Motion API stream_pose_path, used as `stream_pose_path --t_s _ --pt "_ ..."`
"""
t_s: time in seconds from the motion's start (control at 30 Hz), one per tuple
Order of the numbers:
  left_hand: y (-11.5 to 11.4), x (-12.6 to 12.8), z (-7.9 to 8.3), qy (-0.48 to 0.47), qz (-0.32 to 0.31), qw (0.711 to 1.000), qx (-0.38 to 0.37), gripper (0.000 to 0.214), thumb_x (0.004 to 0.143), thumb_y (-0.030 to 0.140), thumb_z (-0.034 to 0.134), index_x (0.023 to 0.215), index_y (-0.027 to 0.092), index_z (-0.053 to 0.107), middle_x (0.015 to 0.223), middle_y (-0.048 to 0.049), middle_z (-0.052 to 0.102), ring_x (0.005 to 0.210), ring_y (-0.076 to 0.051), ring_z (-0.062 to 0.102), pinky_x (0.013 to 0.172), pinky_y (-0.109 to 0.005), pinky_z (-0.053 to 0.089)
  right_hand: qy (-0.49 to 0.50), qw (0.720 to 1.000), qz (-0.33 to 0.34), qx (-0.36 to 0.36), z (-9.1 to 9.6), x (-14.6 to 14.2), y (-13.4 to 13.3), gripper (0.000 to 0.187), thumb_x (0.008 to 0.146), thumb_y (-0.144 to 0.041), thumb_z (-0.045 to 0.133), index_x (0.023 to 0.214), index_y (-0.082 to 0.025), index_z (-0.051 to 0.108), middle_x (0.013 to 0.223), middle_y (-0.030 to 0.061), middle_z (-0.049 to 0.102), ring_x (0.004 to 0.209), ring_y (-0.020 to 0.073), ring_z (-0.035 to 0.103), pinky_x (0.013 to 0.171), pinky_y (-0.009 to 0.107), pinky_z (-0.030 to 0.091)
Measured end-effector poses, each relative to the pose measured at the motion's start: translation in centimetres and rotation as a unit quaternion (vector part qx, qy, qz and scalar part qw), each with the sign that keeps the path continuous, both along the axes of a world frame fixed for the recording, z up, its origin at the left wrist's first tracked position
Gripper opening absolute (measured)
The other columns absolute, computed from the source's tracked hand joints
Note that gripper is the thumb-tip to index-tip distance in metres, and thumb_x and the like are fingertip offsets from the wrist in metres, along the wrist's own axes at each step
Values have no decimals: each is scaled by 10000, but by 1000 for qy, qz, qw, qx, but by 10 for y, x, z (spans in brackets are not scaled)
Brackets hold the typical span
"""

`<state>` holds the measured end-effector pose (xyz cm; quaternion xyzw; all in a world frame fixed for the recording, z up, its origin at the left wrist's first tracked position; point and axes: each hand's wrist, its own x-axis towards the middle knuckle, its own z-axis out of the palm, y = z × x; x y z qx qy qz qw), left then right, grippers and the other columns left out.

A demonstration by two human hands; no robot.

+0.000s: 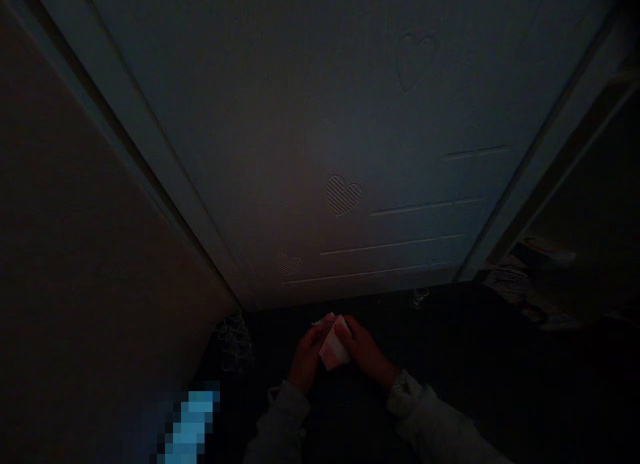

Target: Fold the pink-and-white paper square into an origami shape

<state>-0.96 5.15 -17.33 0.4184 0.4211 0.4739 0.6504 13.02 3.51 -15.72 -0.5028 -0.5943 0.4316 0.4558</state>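
Note:
In dim light, what look like pink and white banknotes (336, 349) are bent between my two hands, low in the middle of the head view. My left hand (306, 359) is closed on their left side, its fingers partly behind the paper. From the right, my right hand (367, 352) grips them with the thumb over the front. One part stands up towards me, and another pale edge shows behind it. How many notes there are cannot be made out. Both wrists come out of light, loose sleeves.
Ahead is a pale panel (250, 151) with embossed hearts and lines. A dark surface (345, 411) lies under my hands. Clear crumpled plastic-looking things (235, 341) lie at the left. A brownish wall (90, 251) stands left, and dim clutter (530, 277) sits at the right.

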Motion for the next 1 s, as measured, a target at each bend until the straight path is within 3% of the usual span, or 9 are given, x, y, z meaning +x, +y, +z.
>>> stream_pose_path --t_s 0.63,1.0 --pt "-2 0 5 -18 -7 1000 2 327 585 316 653 860 141 628 956 -98 633 868 -233 562 792 -343 402 -10 1000 -6 -3 -2 0 1 335 802 -463 352 874 -170 499 766 20 573 663 136 521 552 225 391" --pt "1 -2 -5 -14 -16 1000 7 293 611 296 634 863 146 623 919 -87 639 833 -215 570 761 -325 409 -5 1000 -3 -6 2 0 -1 322 808 -457 349 875 -177 494 755 13 565 657 133 516 545 223 387"
